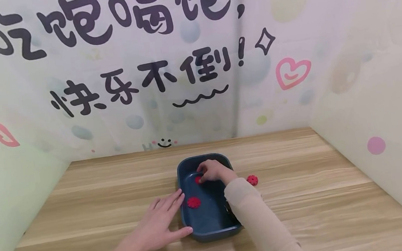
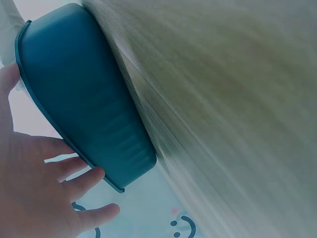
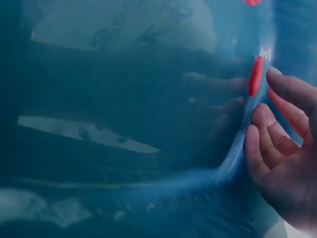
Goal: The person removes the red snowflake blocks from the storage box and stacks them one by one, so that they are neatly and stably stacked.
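Note:
A dark blue rectangular tub (image 1: 213,235) stands on the table. Inside it lie two red, flower-shaped discs: one disc (image 1: 194,202) near the left wall, the other (image 3: 255,77) farther back. My right hand (image 1: 214,171) reaches into the tub beside that farther disc; in the right wrist view its loosely bent fingers are a small gap away from it and grip nothing. With fingers spread, my left hand (image 1: 160,225) rests along the tub's left rim (image 2: 52,121), thumb toward the near corner. The right sleeve hides part of the tub's right side.
Another red flower-shaped disc (image 1: 252,180) lies on the wooden table (image 1: 125,183) just right of the tub. Something small and dark, partly hidden by the right sleeve, shows at the tub's right side. Printed white sheets enclose the table at the back and both sides.

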Demonstrator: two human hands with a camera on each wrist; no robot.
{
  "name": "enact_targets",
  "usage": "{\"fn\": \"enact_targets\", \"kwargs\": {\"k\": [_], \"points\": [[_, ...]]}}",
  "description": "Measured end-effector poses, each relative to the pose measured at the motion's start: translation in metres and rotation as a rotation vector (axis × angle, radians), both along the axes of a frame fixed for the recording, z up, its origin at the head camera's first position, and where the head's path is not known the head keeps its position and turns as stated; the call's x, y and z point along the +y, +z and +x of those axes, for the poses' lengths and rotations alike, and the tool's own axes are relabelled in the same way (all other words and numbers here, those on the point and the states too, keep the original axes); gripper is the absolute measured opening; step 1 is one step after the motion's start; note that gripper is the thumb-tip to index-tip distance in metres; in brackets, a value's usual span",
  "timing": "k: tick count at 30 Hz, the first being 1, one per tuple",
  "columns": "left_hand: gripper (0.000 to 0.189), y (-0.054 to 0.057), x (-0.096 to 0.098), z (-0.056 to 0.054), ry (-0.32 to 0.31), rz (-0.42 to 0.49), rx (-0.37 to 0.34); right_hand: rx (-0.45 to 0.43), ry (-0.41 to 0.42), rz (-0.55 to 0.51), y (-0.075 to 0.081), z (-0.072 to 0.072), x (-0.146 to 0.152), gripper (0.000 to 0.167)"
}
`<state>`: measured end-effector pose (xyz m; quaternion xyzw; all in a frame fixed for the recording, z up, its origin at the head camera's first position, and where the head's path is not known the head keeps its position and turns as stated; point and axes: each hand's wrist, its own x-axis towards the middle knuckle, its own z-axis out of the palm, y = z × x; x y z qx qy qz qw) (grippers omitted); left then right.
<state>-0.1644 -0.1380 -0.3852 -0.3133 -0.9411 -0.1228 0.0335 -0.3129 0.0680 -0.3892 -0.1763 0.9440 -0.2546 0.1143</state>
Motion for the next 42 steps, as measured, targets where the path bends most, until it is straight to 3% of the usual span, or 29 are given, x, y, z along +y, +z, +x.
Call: {"fn": "enact_targets", "kwargs": {"k": [15, 21, 28, 35, 42], "points": [[0.082, 0.0004, 0.0006, 0.0009, -0.001, -0.002, -0.008, 0.002, -0.010, 0.078, -0.0041, 0.0019, -0.0036, 0.027], [0.081, 0.0007, 0.0010, 0.0012, 0.002, 0.002, -0.004, -0.006, -0.004, 0.061, -0.0041, 0.0024, -0.0034, 0.021], [0.081, 0.0010, 0.0013, 0.0010, 0.000, 0.010, -0.004, -0.006, -0.013, 0.054, -0.0044, 0.0019, -0.0038, 0.031], [0.081, 0.0012, 0.0011, 0.0005, 0.005, 0.009, -0.019, -0.040, -0.030, 0.063, -0.0037, 0.0024, -0.0027, 0.022], [0.082, 0.0003, 0.0009, 0.0002, 0.009, 0.005, -0.022, -0.071, -0.024, 0.002, -0.0024, 0.0040, -0.0012, 0.025]]}}
